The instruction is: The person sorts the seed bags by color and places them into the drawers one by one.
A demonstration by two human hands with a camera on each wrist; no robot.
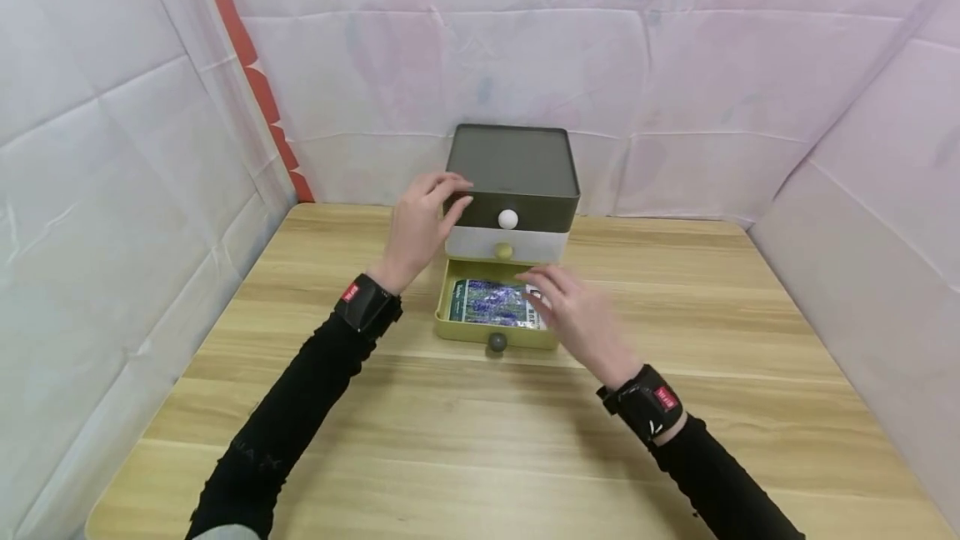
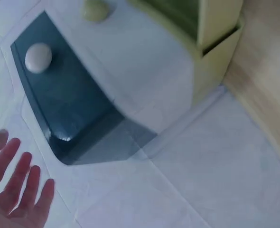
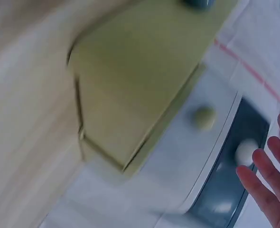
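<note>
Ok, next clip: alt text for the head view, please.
A person's left hand rests on the side of a small three-drawer box while the right hand hovers over a packet lying in the open bottom drawer, on a wooden table.

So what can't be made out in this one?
- Packet in the open bottom drawer: print too small in the head view, its right end hidden by the right hand.
- Right wrist view: motion-blurred, packet unseen.
- Left hand: its contact with the drawer box is unclear.
</note>
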